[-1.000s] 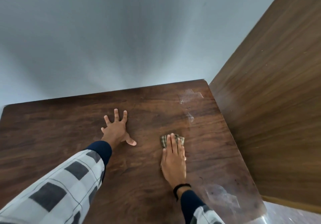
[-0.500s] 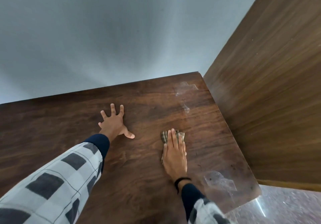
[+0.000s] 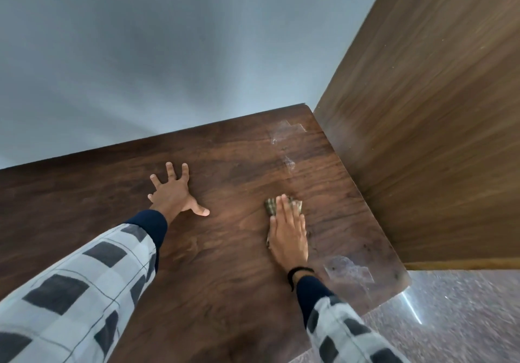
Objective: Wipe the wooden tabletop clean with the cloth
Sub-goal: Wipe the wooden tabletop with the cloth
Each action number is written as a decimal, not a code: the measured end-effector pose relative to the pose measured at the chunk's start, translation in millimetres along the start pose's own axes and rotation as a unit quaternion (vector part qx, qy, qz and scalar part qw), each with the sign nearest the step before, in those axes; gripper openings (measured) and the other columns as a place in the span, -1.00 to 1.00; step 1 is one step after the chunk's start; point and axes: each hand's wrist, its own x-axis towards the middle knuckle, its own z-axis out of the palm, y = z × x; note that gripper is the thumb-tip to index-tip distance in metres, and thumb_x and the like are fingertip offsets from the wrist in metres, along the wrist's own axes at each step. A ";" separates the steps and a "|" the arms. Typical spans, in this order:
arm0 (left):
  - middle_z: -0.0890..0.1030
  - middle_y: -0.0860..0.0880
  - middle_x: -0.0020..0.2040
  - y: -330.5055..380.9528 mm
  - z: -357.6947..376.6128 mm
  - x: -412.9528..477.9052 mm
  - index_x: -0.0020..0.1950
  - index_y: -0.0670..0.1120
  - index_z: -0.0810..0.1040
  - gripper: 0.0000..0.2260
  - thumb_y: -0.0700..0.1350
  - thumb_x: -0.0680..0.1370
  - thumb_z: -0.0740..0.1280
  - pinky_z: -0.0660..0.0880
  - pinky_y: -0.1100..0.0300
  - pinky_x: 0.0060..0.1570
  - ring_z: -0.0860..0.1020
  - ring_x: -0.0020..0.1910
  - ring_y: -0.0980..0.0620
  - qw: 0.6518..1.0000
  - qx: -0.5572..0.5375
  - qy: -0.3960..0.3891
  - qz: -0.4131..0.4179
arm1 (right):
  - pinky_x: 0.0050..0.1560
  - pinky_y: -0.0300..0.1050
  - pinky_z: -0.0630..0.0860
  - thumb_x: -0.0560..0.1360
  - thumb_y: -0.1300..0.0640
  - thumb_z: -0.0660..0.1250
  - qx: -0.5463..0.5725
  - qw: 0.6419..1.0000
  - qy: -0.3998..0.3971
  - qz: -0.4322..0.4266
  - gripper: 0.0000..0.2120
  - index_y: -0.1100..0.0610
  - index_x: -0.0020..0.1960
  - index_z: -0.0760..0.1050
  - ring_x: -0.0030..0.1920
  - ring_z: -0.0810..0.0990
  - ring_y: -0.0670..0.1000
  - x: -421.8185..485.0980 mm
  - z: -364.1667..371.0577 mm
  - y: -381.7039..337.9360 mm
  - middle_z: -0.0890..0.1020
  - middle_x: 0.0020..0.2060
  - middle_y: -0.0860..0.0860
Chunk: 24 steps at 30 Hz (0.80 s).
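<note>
Cloth [image 3: 270, 207]: pressed flat under open right hand [image 3: 288, 233].
Left hand [image 3: 171, 196]: spread open on counter [image 3: 239, 264], left of cloth.
Room: grey wall [image 3: 140, 53] behind, wood panel [image 3: 422, 137] right.

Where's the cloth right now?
Head view: the cloth lies on the tabletop right of centre, under the right hand, between the left hand and the wooden panel.

left hand [image 3: 174, 196]: fingers splayed, palm down | right hand [image 3: 288, 230]: flat, fingers straight together
</note>
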 end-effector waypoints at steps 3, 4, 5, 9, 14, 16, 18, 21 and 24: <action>-0.39 -0.02 0.59 -1.7 1.3 -2.0 0.60 0.15 -0.32 0.35 0.27 0.16 0.64 0.10 -0.42 0.41 -0.27 0.54 -0.38 1.000 0.006 0.011 0.004 | 0.61 0.10 -0.07 0.72 -0.03 -0.06 0.034 0.994 0.026 0.105 -0.46 0.00 0.66 -0.07 0.63 -0.10 0.02 -14.0 -6.5 24.3 -0.02 0.64 -0.09; -0.39 -0.02 0.59 -1.8 0.9 -1.8 0.60 0.15 -0.31 0.35 0.27 0.16 0.64 0.11 -0.43 0.41 -0.27 0.54 -0.38 1.000 0.005 0.010 0.004 | 0.61 0.09 -0.07 0.71 -0.05 -0.08 0.045 0.988 0.047 0.137 -0.46 0.00 0.66 -0.08 0.63 -0.12 0.01 -30.6 -6.7 26.7 -0.02 0.64 -0.10; -0.39 -0.02 0.59 -2.1 0.3 -1.6 0.60 0.15 -0.31 0.36 0.26 0.16 0.64 0.11 -0.43 0.40 -0.27 0.54 -0.38 1.000 0.003 0.009 0.004 | 0.61 0.09 -0.07 0.71 -0.06 -0.11 0.051 0.984 0.060 0.157 -0.46 0.00 0.66 -0.08 0.63 -0.13 0.02 -50.3 -4.3 24.7 -0.02 0.64 -0.09; -0.39 -0.01 0.59 -1.7 -0.6 0.6 0.61 0.14 -0.29 0.35 0.22 0.16 0.66 0.09 -0.44 0.40 -0.28 0.54 -0.38 1.000 -0.007 0.008 0.008 | 0.58 0.07 -0.07 0.68 -0.04 -0.09 0.064 0.989 0.041 0.128 -0.45 0.06 0.64 -0.03 0.62 -0.04 0.08 -91.4 15.2 -10.0 -0.02 0.62 -0.07; -0.39 -0.01 0.59 -3.5 0.9 1.4 0.60 0.15 -0.30 0.35 0.26 0.16 0.64 0.11 -0.43 0.40 -0.28 0.54 -0.38 1.000 0.009 0.008 0.004 | 0.59 0.11 -0.03 0.71 0.00 -0.04 0.024 0.996 0.018 0.082 -0.47 0.05 0.65 -0.01 0.63 -0.04 0.09 -18.7 -1.7 -0.2 0.00 0.64 -0.07; -0.39 -0.01 0.59 -3.0 2.8 2.1 0.60 0.15 -0.30 0.35 0.26 0.15 0.64 0.12 -0.43 0.41 -0.28 0.54 -0.38 1.000 0.012 0.012 0.007 | 0.60 0.11 -0.07 0.71 -0.04 -0.07 0.034 0.991 0.018 0.130 -0.45 0.01 0.66 -0.09 0.63 -0.11 0.03 -20.2 -7.9 22.4 -0.05 0.64 -0.10; -0.39 -0.01 0.59 -2.4 4.0 4.1 0.61 0.15 -0.30 0.36 0.26 0.15 0.65 0.12 -0.43 0.40 -0.27 0.54 -0.39 1.000 0.015 0.012 0.005 | 0.61 0.13 -0.05 0.70 -0.07 -0.09 0.048 0.983 0.043 0.172 -0.44 0.00 0.66 -0.11 0.62 -0.17 0.01 -46.6 -8.4 31.7 -0.06 0.64 -0.12; -0.39 -0.01 0.59 -2.9 3.3 4.8 0.61 0.15 -0.29 0.36 0.24 0.15 0.66 0.11 -0.44 0.40 -0.28 0.54 -0.39 1.000 0.009 0.011 -0.001 | 0.60 0.06 -0.15 0.70 -0.06 -0.07 0.043 0.984 0.034 0.169 -0.44 -0.01 0.65 -0.15 0.61 -0.25 0.00 -98.5 3.3 20.6 -0.12 0.63 -0.14; -0.41 -0.01 0.58 -1.2 1.9 4.3 0.61 0.15 -0.29 0.35 0.21 0.16 0.66 0.05 -0.45 0.41 -0.30 0.53 -0.38 1.000 -0.004 0.005 -0.001 | 0.56 -0.03 -0.26 0.69 -0.07 -0.13 0.040 0.990 0.015 0.135 -0.46 -0.03 0.61 -0.23 0.59 -0.31 -0.03 -116.7 7.6 7.3 -0.21 0.60 -0.18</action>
